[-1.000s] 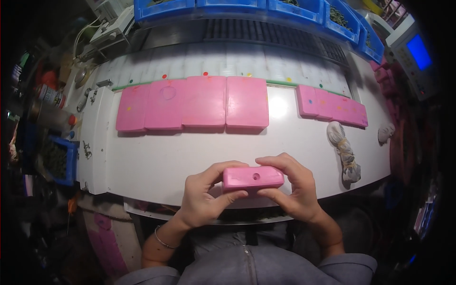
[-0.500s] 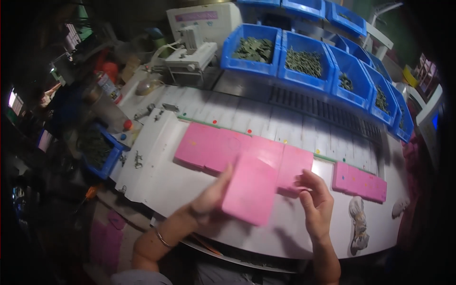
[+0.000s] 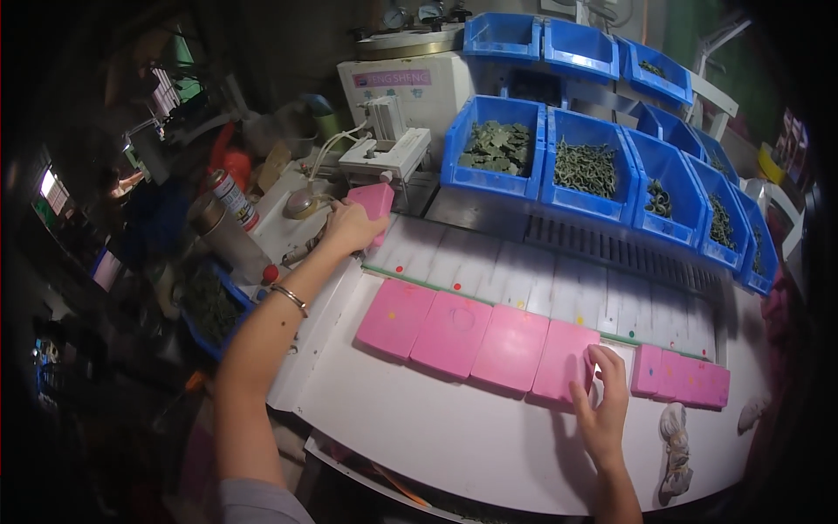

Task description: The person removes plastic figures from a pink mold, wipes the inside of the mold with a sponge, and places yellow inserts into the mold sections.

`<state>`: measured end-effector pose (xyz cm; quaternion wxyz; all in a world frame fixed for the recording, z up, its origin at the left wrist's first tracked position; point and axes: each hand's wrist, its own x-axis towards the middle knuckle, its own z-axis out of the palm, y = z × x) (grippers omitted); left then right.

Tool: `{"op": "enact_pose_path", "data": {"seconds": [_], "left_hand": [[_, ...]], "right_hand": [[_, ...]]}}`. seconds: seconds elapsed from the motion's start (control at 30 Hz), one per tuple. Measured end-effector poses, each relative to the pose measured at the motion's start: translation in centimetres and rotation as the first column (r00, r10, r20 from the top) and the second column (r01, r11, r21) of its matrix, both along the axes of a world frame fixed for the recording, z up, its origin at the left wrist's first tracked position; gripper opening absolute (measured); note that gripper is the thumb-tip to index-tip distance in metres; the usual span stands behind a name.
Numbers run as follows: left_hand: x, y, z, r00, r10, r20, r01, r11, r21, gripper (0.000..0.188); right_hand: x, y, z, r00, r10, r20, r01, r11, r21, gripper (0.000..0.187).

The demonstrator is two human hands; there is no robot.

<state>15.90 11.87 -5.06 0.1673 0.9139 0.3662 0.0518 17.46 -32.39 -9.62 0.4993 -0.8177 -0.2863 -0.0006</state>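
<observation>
My left hand [image 3: 353,229] is stretched out to the far left and grips a pink rectangular block [image 3: 374,199] in front of the small white press [image 3: 384,157]. On the white worktable [image 3: 419,419], several flat pink blocks lie side by side in a row; a plain one [image 3: 511,347] is in the middle. My right hand [image 3: 604,406] hovers at the right end of that row, beside the last pink block [image 3: 563,358]. Its thumb and fingers are curved and apart, holding nothing. Further right, several pink blocks [image 3: 681,374] stand close together in another row.
Tilted blue bins [image 3: 497,144] with small green-grey pieces rise at the back. A ribbed white panel [image 3: 489,262] with coloured dots lies beyond the blocks. A whitish cloth bundle [image 3: 675,450] rests at the right. At the left are a spray can [image 3: 234,199] and another blue bin [image 3: 214,310].
My left hand has gone from the middle of the table up to the far left, carrying a pink block. My right hand still hovers, nothing in it. The view has shifted.
</observation>
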Motion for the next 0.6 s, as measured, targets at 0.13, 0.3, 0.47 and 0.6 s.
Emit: {"op": "enact_pose_path", "data": {"seconds": [0.13,0.3,0.47,0.6], "left_hand": [[1.1,2.0,-1.9,0.997,0.044,-0.069,-0.027,0.972,0.233,0.087],[3.6,2.4,-3.7,0.996,0.083,-0.014,-0.077,0.964,0.253,0.082],[4.6,4.2,-4.3,0.995,0.004,0.101,-0.023,0.982,0.187,0.069],[3.2,-2.2,-3.0,0.994,-0.112,-0.005,0.101,0.881,0.461,0.058]], "right_hand": [[0.1,0.4,0.0,0.99,0.077,0.119,-0.065,0.993,-0.102,0.057],[0.0,0.4,0.4,0.987,0.146,0.062,-0.134,0.976,-0.17,0.067],[1.8,-0.1,0.3,0.976,0.218,-0.001,-0.202,0.903,-0.38,0.11],[3.2,0.8,1.5,0.955,0.292,-0.057,-0.295,0.903,-0.312,0.117]]}}
